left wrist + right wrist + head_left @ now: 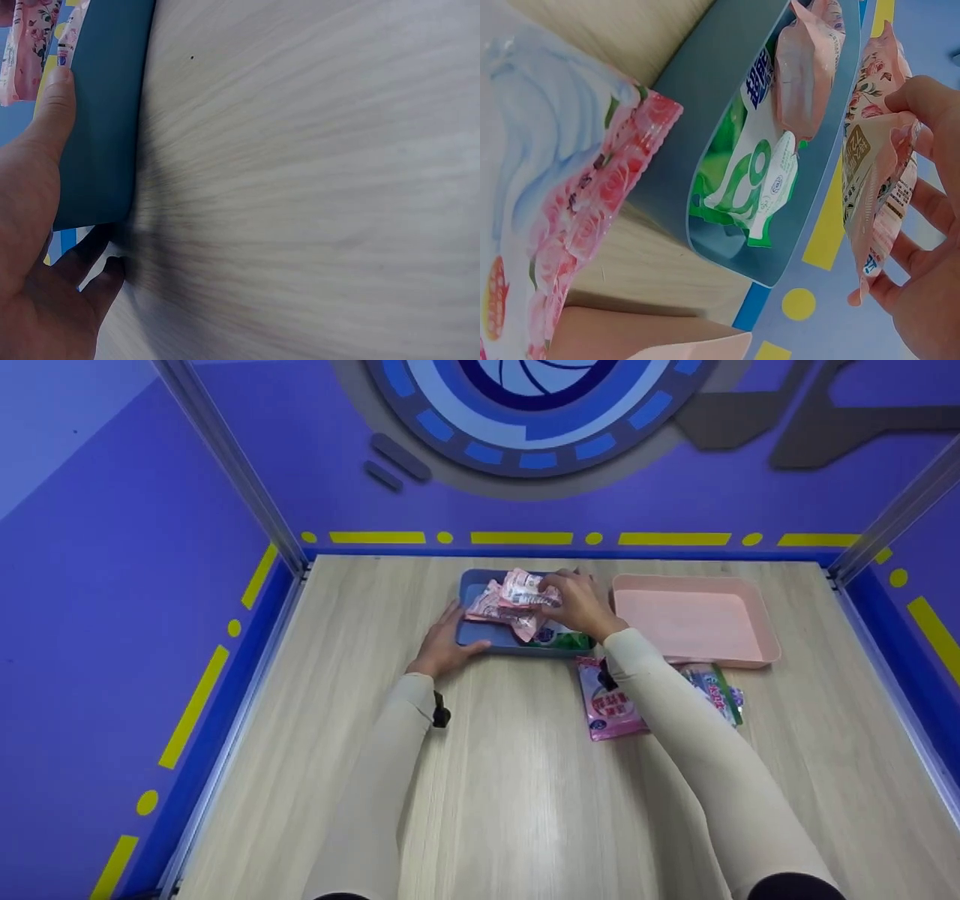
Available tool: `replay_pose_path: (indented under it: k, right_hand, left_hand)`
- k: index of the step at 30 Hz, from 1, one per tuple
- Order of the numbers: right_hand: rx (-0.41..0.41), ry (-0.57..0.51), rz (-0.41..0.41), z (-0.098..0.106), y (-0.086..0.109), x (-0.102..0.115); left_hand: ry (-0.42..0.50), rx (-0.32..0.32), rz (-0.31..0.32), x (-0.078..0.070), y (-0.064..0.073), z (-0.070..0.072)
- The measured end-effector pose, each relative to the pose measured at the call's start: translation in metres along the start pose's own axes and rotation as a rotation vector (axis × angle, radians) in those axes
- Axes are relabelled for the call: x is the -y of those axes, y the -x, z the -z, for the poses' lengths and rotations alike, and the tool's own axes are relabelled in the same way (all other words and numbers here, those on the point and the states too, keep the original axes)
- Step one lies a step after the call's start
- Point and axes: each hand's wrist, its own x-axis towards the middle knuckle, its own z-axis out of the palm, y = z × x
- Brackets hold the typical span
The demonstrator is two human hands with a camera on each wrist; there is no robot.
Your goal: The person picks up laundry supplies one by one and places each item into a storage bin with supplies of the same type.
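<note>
My right hand point(576, 601) pinches a pink floral packet point(877, 157) between thumb and fingers, above the blue tray point(694, 97). In the head view this packet overlaps another pink packet point(489, 606) in the tray. A green and white packet point(742, 161) also lies inside, by the tray's right end. At the tray's left front corner rests my left hand point(445, 648). Its thumb touches the front rim in the left wrist view, and its other fingers lie along the left end.
Right of the blue tray stands a pink tray point(686, 622). On the table below lie a bright pink packet point(609, 709) and a green and purple packet point(712, 690), both partly behind the right sleeve. Blue printed panels point(240, 521) enclose the table at the back and sides.
</note>
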Motion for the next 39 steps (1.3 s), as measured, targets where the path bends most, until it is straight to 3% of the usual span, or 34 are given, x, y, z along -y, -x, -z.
replay_pose_path:
  k: [10, 18, 23, 39]
  right_hand:
    - [0.041, -0.027, -0.069, -0.010, -0.006, 0.001]
    - [0.042, 0.062, -0.104, -0.015, -0.008, 0.004]
    - [0.048, 0.052, -0.127, -0.019, -0.009, 0.006]
    - [0.087, 0.064, -0.128, -0.030, -0.008, 0.009]
  left_hand:
    - [0.025, 0.001, 0.009, -0.002, 0.001, 0.002]
    - [-0.022, -0.002, -0.029, 0.000, -0.001, 0.002]
    - [-0.004, -0.007, -0.028, -0.001, 0.002, 0.002]
    - [0.004, -0.004, -0.003, -0.002, 0.003, 0.003]
